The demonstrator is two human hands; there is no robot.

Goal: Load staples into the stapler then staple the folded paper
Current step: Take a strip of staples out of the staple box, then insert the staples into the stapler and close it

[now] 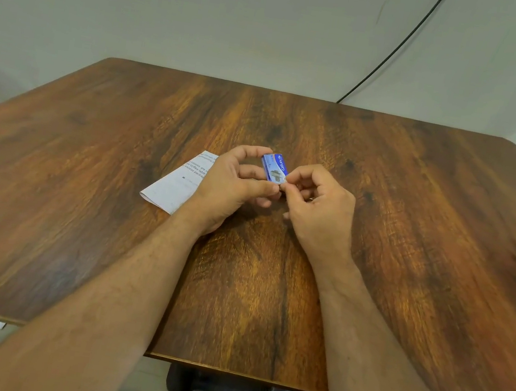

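Here, held staple box steady in left hand while right hand pinched its near end, apparently to open it.

Above the middle of a wooden table, the left hand holds a small blue staple box between thumb and curled fingers. The right hand, just right of it, pinches at the box's near end with thumb and forefinger. A folded paper with printed text lies flat on the table left of the hands, partly hidden under the left hand. A black cable runs down the far wall.
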